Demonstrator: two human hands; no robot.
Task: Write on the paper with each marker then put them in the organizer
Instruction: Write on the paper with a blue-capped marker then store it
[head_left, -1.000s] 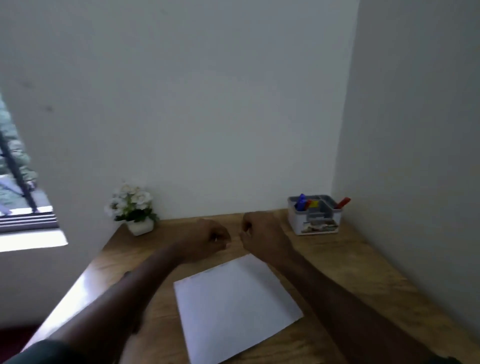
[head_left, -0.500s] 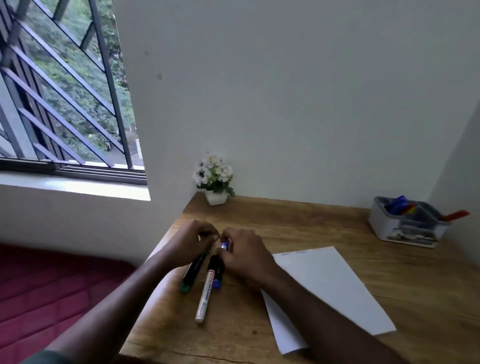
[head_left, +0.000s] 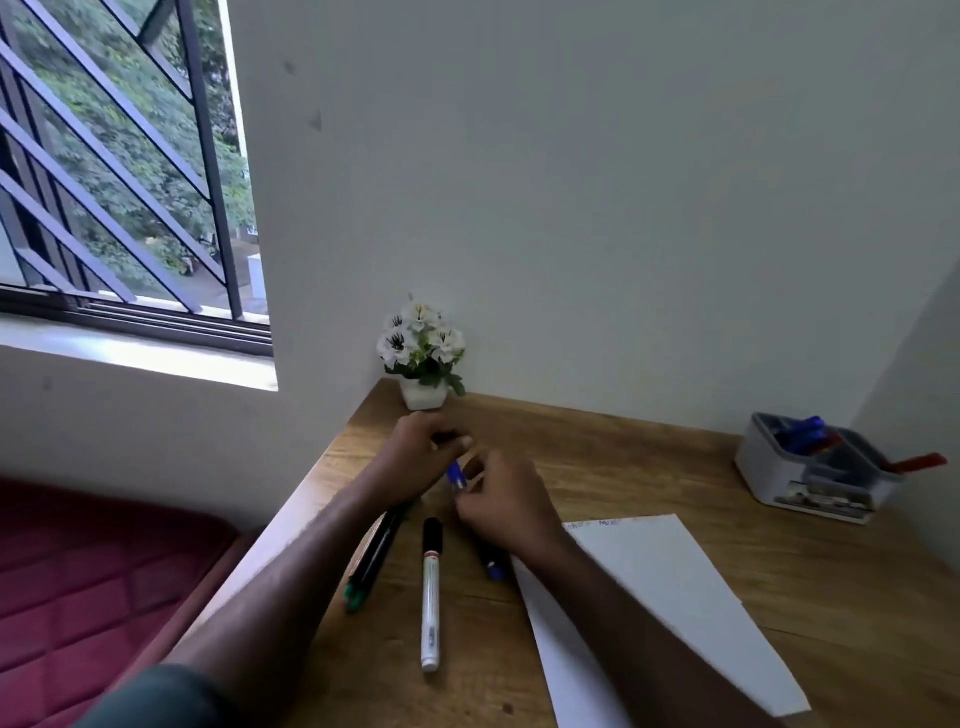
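Three markers lie on the wooden desk (head_left: 623, 457), left of the white paper (head_left: 670, 597). My right hand (head_left: 501, 506) is closed over a blue marker (head_left: 456, 475), whose blue lower end pokes out below the hand. My left hand (head_left: 421, 457) is curled right at that marker's far end, with something dark between its fingertips; its grip is unclear. A black marker with a green end (head_left: 371, 564) runs under my left wrist. A white marker with a black cap (head_left: 431, 592) lies loose between my arms. The grey organizer (head_left: 763, 467) at the back right holds blue and red markers.
A small white pot of white flowers (head_left: 423, 358) stands in the desk's back left corner against the wall. The desk's left edge drops to a dark red cushion (head_left: 93, 582). A barred window (head_left: 119, 171) is at the left. A wall closes the right side.
My view swung left from the paper and organizer to the markers. Both hands moved to the markers at the desk's left; the blue marker now sits apart from the white one.
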